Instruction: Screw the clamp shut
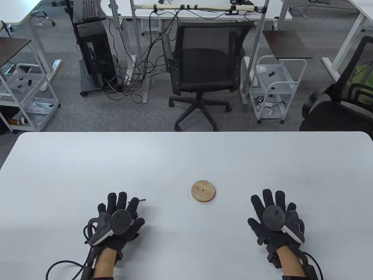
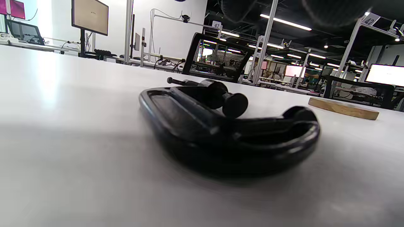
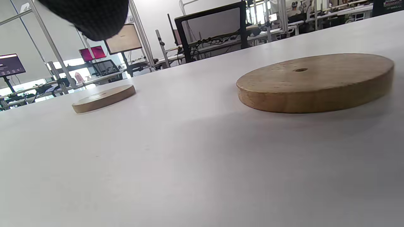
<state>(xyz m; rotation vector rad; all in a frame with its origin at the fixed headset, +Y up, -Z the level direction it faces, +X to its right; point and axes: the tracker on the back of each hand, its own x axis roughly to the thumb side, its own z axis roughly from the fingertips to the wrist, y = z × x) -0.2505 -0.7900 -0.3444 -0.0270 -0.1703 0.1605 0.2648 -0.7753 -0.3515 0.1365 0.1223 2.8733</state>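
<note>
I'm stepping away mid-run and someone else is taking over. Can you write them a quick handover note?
Left hand: fingers spread over the clamp, no grip visible.
Right hand: fingers spread, holding nothing.
Clamp: flat on the table, screw pad apart from the anvil, nothing between.
Wooden disc: mid-table. Second disc: by the right hand.
Done: nothing yet.
Left: pick up the clamp and screw it shut.

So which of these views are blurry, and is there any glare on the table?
Left wrist view: the near edge of the black clamp is soft, and pale glare streaks the table at left. Right wrist view: the near wooden disc is sharp. Table view: sharp, evenly lit.
</note>
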